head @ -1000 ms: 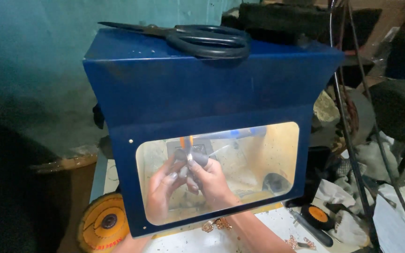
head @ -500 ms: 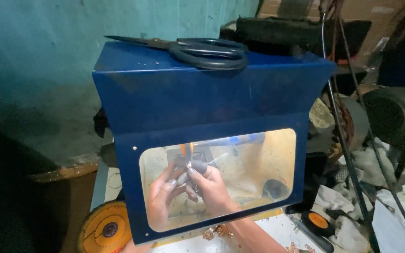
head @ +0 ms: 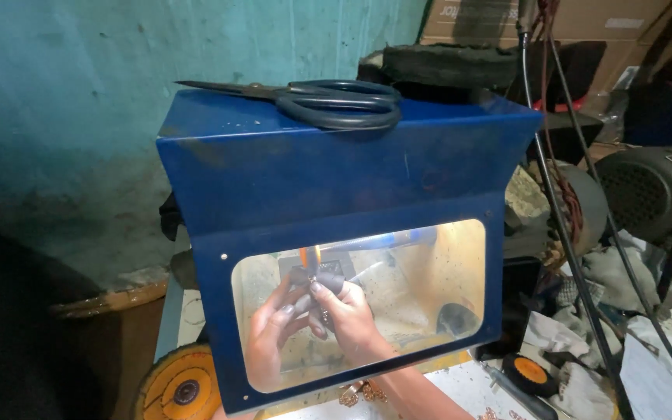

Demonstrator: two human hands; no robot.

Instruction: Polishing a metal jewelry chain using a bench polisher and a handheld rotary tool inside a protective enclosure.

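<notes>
Inside the blue box (head: 328,179), behind its clear window (head: 398,288), a small dark workpiece (head: 322,278) is pinched between the fingertips of the left hand (head: 270,334) and the right hand (head: 351,323), with black scissors (head: 328,101) on top.

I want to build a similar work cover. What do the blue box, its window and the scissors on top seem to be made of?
Blue box: probably painted sheet metal, with crisp folds, small rivets and scuffed glossy paint.
Window: clear plastic or glass, cannot tell which; it is dusty, and both hands show through it.
Scissors: dark metal blades, with handles that look coated in black.
</notes>
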